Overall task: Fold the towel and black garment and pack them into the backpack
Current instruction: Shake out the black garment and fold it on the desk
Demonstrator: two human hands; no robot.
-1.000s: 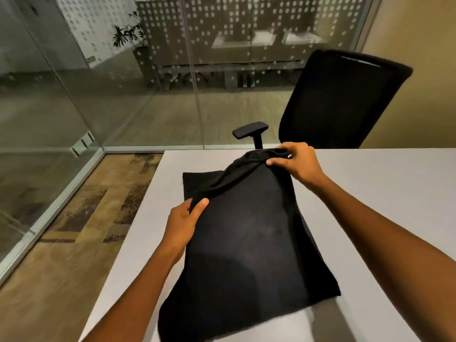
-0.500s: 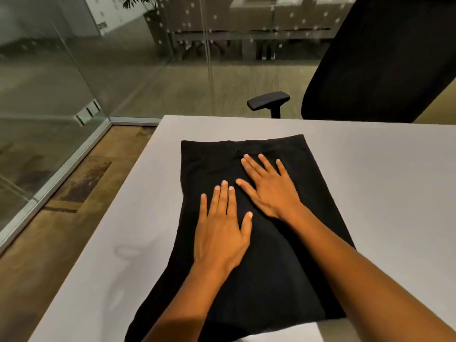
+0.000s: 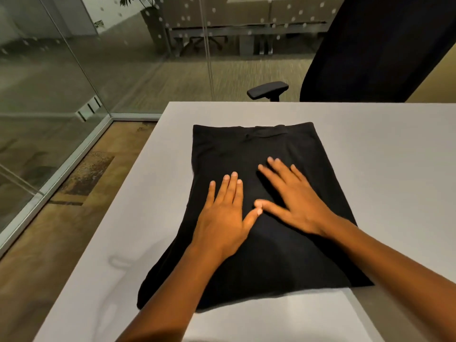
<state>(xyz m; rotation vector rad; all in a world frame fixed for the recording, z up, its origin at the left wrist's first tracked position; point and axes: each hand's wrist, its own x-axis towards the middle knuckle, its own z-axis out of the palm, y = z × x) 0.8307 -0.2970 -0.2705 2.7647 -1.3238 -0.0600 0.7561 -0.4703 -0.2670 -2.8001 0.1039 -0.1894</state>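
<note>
Both hands lie flat, palms down, on the black garment [image 3: 259, 218]: the left hand [image 3: 223, 218] has its fingers straight and close together, holding nothing, and the right hand [image 3: 293, 203] has its fingers straight and spread a little, slightly blurred, with the two thumb tips almost touching. The garment lies folded on the grey table [image 3: 382, 169], near its left edge, and its near end hangs a little over the front. No readable writing or label shows on it.
</note>
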